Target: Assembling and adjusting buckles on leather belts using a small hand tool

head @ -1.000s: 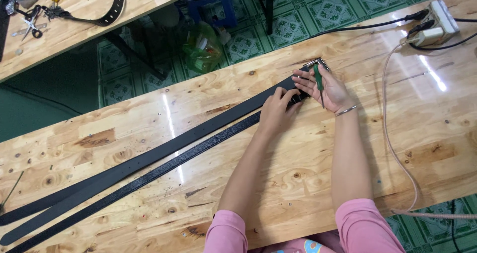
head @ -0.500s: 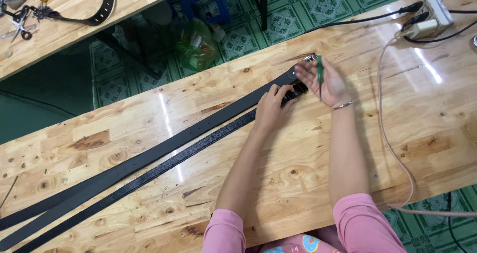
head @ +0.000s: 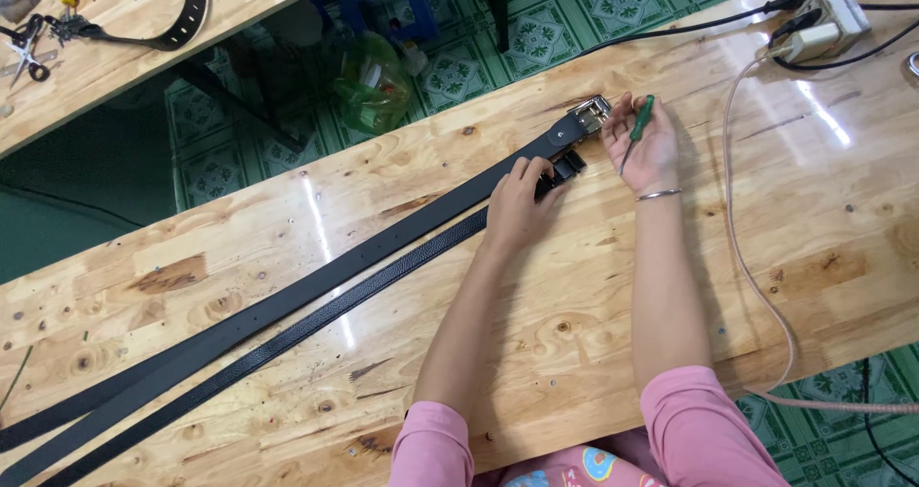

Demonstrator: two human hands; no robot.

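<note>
bright, even overhead light; white glare streaks on the glossy wooden table [head: 287, 257], soft short shadows beside the arms, image sharp, slight edge distortion.
</note>
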